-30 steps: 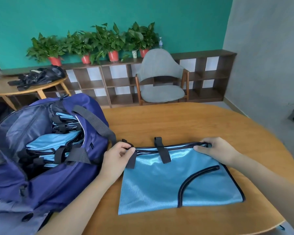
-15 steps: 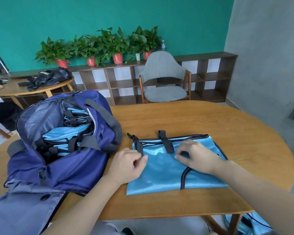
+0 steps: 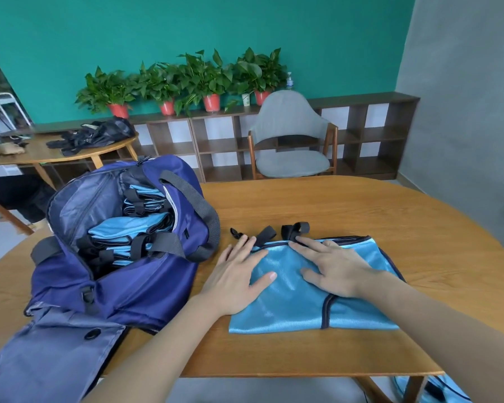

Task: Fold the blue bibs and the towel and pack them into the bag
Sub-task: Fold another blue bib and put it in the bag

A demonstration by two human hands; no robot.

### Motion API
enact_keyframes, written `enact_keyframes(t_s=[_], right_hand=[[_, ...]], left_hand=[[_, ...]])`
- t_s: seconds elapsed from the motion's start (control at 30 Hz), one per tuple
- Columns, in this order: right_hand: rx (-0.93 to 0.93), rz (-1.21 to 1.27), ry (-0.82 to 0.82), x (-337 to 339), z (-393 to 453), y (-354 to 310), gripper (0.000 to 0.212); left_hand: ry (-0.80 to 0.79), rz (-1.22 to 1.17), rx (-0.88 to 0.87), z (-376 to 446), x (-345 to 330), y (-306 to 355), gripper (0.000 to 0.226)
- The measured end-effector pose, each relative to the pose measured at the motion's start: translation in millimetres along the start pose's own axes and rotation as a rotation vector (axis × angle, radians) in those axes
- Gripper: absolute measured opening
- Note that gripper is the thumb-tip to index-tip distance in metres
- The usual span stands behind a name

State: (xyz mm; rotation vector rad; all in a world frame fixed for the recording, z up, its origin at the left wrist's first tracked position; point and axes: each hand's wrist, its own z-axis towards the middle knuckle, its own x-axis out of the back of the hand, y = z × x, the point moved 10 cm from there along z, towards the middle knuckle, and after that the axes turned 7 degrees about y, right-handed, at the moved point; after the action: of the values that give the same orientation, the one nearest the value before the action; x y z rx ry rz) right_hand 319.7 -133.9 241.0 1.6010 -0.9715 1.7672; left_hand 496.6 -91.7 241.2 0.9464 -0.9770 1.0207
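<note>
Both hands lie flat with open grip, the left hand (image 3: 239, 279) and right hand (image 3: 336, 267) pressing a half-folded blue bib (image 3: 297, 303) onto the wooden surface (image 3: 361, 216) beside the open navy bag (image 3: 122, 274); next probably comes another fold.

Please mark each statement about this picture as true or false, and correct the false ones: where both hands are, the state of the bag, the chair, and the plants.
1. Both hands lie flat on the blue bib. True: the left hand and the right hand press on it with the fingers spread.
2. The bag is zipped shut. False: it is open, and folded blue bibs show inside.
3. The bag stands to the right of the bib. False: it stands to the left.
4. A grey chair is at the far side of the table. True.
5. The plant pots on the shelf are blue. False: they are red.
</note>
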Motion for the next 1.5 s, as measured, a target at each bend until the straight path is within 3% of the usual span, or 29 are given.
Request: enact_keyframes(t_s=[0.1, 0.27, 0.47, 0.6, 0.8, 0.93, 1.03, 1.07, 1.13, 1.2, 1.3, 1.4, 1.5], right_hand=[[0.0, -0.067, 0.013, 3.9, 6.0, -2.9, 0.069], [-0.003, -0.121, 0.021, 3.7, 11.1, -4.7, 0.071], [-0.03, -0.181, 0.011, 0.4, 10.5, -7.7, 0.071], [-0.197, -0.214, 0.039, -2.4, 11.5, -4.4, 0.075], [-0.602, -0.22, 0.045, 6.2, -1.4, 19.4, 0.081], [-0.431, -0.415, 0.196, 35.4, -4.3, 4.7, 0.05], [-0.112, -0.381, 0.435, 46.7, -1.6, -10.6, 0.05], [0.036, -0.333, 0.457, 41.2, -1.3, -15.9, 0.054], [0.171, -0.168, 0.331, 21.0, -0.1, -12.7, 0.061], [0.091, -0.029, 0.188, 5.3, -0.5, 1.0, 0.071], [-0.078, -0.002, 0.197, -0.5, -0.7, 9.1, 0.072], [-0.382, -0.023, 0.211, -4.5, -7.1, 17.6, 0.069], [-0.564, -0.007, 0.193, -9.6, -11.5, 22.8, 0.073]], left_hand=[[0.016, 0.04, 0.044, -0.6, 3.7, -2.2, 0.076], [0.197, 0.107, -0.092, -4.5, 22.6, 12.1, 0.063], [0.027, 0.129, -0.116, 3.9, 8.3, 13.9, 0.068], [-0.054, 0.178, -0.108, 22.1, 11.8, 11.4, 0.066], [0.018, -0.016, 0.027, 37.4, 27.3, 26.7, 0.051], [0.009, -0.04, 0.102, 26.1, 16.6, 31.6, 0.046], [-0.02, -0.031, 0.151, 16.1, 2.7, 35.1, 0.051], [-0.037, -0.021, 0.16, 13.0, -2.9, 36.4, 0.055], [-0.05, 0.02, 0.141, 9.2, -11.2, 38.1, 0.062], [-0.043, 0.027, 0.104, 11.8, -12.6, 34.7, 0.064], [-0.007, 0.072, 0.069, 28.0, -7.3, 19.6, 0.061], [0.089, 0.136, 0.071, 45.0, 3.7, 7.1, 0.052], [0.189, -0.025, 0.103, 50.4, 8.6, 1.0, 0.041]])
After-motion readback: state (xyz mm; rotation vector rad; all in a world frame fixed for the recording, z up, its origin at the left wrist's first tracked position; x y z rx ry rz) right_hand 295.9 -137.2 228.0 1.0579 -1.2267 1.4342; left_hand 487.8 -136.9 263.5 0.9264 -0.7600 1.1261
